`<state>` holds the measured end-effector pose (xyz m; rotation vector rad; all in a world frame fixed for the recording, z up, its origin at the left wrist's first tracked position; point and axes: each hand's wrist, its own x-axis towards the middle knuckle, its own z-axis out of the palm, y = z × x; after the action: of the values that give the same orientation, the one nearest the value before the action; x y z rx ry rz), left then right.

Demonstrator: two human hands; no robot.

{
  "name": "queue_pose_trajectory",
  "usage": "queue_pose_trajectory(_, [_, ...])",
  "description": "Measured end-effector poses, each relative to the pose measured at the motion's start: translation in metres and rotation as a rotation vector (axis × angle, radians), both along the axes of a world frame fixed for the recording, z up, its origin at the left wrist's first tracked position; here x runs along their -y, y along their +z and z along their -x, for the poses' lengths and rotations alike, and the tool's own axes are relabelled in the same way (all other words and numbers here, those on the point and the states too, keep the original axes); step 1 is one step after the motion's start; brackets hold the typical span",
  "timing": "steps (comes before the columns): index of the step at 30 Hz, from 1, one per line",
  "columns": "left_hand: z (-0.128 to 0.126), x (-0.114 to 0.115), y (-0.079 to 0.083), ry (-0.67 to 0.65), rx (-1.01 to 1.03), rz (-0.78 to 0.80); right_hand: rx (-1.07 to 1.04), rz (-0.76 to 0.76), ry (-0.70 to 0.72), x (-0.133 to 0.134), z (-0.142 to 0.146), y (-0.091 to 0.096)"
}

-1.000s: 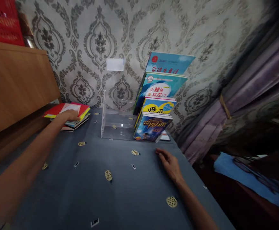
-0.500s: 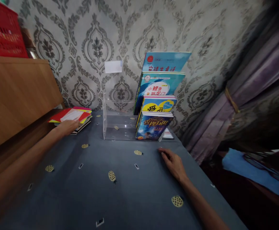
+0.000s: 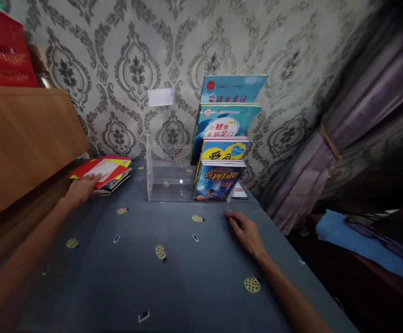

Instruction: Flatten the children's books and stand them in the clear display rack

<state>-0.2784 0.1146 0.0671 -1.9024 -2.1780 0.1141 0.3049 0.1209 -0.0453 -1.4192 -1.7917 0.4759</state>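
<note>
The left hand (image 3: 82,187) has been drawn back toward the near left edge of the stack of books (image 3: 113,174) since the earlier frame. Its fingers are laid over the red top cover; whether anything is gripped cannot be told. The right hand (image 3: 248,235) is rested on the tablecloth (image 3: 125,273), fingers loosely bent, nothing seen held. Upright books (image 3: 222,144) are already set in four stepped rows at the right of the clear rack (image 3: 149,178); the flat stack is left outside, to the rack's left.
</note>
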Motion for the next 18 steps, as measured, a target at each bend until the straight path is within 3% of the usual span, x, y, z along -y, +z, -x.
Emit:
queue_pose_trajectory(13, [-0.039, 0.048, -0.005, -0.010, -0.158, 0.002, 0.042, -0.017, 0.056, 0.001, 0.002, 0.001])
queue_pose_trajectory(18, [-0.073, 0.080, -0.020, 0.010, -0.158, -0.045, 0.061, -0.031, 0.076, 0.001, 0.001, 0.001])
